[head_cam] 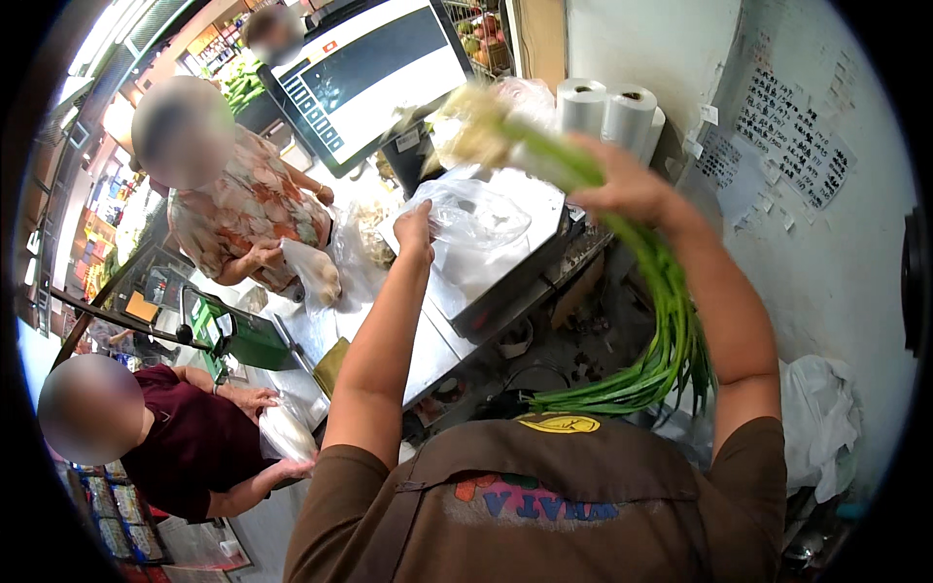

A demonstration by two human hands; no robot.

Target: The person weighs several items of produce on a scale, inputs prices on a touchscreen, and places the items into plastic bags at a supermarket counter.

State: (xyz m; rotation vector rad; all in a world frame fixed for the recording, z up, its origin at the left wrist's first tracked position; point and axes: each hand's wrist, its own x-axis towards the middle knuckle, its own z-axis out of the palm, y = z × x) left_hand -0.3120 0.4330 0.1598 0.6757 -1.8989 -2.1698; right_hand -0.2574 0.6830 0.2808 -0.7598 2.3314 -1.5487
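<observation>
My right hand [619, 178] grips a bunch of scallions [660, 291] near its white stalks. The root end, blurred, points left above the weighing plate, while the green leaves droop down towards my apron. With my left hand [415, 229] I pinch the edge of a clear plastic bag [474, 211], which lies partly spread over the white plate of a counter scale [503, 270]. The scallions are apart from the bag, raised over its far side. Behind them stands a touchscreen monitor [379, 73], tilted, its lower right partly covered by the root end.
Rolls of plastic bags [630, 109] stand by the wall at the back right. A person in a floral top [240, 197] holds a bag of produce [313, 273] across the counter. Another in a dark red shirt [197, 437] holds a white package [288, 430]. A green device [240, 335] sits on the counter's left.
</observation>
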